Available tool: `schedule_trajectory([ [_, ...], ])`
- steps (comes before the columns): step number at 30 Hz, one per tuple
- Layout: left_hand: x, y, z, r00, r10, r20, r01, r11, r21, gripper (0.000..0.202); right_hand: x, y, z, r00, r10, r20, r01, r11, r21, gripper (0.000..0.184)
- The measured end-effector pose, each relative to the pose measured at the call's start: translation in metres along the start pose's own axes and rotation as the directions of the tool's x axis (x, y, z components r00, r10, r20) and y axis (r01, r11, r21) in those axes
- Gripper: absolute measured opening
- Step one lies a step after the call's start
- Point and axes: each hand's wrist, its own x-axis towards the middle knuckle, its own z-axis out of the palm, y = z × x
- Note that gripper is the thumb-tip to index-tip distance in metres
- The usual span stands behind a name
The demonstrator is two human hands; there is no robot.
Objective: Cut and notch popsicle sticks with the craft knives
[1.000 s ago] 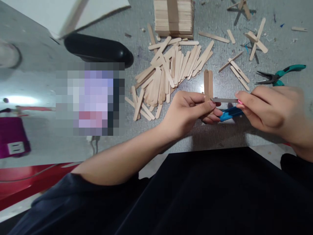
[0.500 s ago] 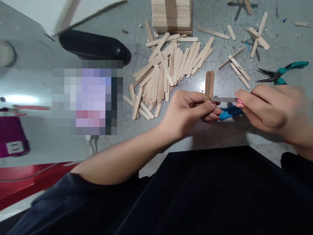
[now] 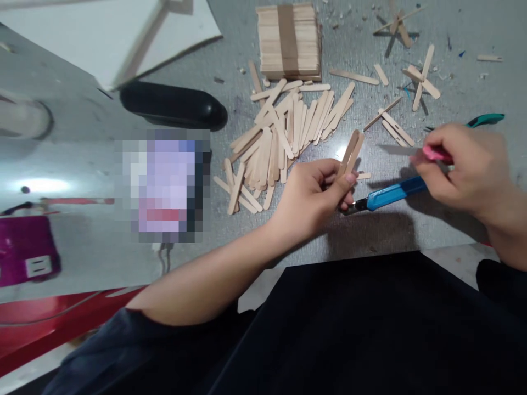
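Observation:
My left hand (image 3: 315,192) pinches a pair of wooden craft sticks (image 3: 351,152) between thumb and fingers; they slant up and to the right, with a narrow gap between their upper parts. To the right, my right hand (image 3: 465,167) is closed around the pink handle of a tool with a thin, flat grey blade (image 3: 397,150). The blade points left, apart from the sticks, and is blurred. A blue utility knife (image 3: 395,192) lies on the table between the hands, its far right end hidden by my right hand. A short stick piece (image 3: 364,175) lies beside the left fingertips.
A heap of loose craft sticks (image 3: 284,131) spreads beyond my left hand, behind it a banded stack of sticks (image 3: 289,41). Notched sticks (image 3: 397,129), crossed stick pieces (image 3: 422,81) and teal-handled pliers (image 3: 486,119) lie at the right. A black case (image 3: 173,105) is at the left.
My right hand has drawn the blade away from the sticks, to the right and up. The sticks in my left hand have tilted to the right. More of the blue utility knife shows.

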Motion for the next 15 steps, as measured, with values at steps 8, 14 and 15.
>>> schedule_trajectory([
  [8,0.025,-0.007,-0.016,0.987,0.096,-0.129,-0.091,0.995,0.042,0.046,0.012,0.022,0.024,0.969,0.206,0.136,-0.181,0.968,-0.175,0.021],
  [14,0.031,0.011,-0.012,0.992,-0.112,-0.065,0.105,0.990,-0.097,0.023,0.026,0.007,0.023,0.834,0.312,0.456,-0.216,0.944,-0.251,0.030],
  [15,0.031,0.015,-0.013,0.986,-0.166,-0.034,0.160,0.978,-0.136,0.026,0.028,0.005,0.021,0.809,0.331,0.486,-0.221,0.937,-0.272,0.029],
])
